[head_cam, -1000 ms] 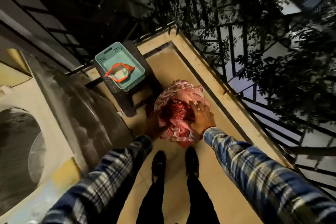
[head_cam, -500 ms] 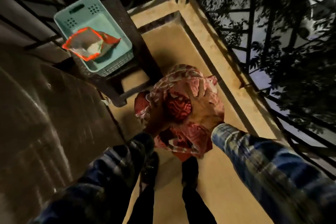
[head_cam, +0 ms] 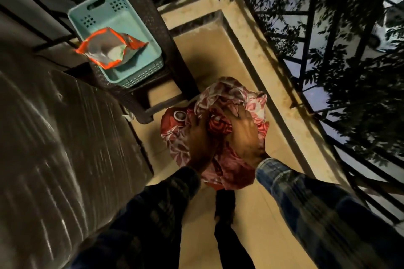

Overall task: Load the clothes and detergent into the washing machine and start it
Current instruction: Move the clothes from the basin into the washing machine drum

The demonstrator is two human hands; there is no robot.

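Note:
A bundle of red and pink patterned clothes [head_cam: 227, 96] is held over the balcony floor in front of my feet. My left hand [head_cam: 200, 140] grips its left side and my right hand [head_cam: 246, 133] grips the top right, fingers curled into the cloth. An open orange detergent pouch [head_cam: 109, 49] lies in a teal plastic basket [head_cam: 140, 30] at the upper left. The dark, shiny side of the washing machine [head_cam: 54, 137] fills the left; its drum opening is out of view.
The basket stands on a dark wicker stool [head_cam: 153, 85] against the wall. A black metal railing [head_cam: 317, 67] with tree foliage behind it runs along the right. The beige tiled floor [head_cam: 251, 236] stretches between machine and railing, with my shoes [head_cam: 225, 205] on it.
Both hands have gathered the clothes bundle and lifted it closer to me. The view has dropped and turned right, so the machine's drum opening has left the frame.

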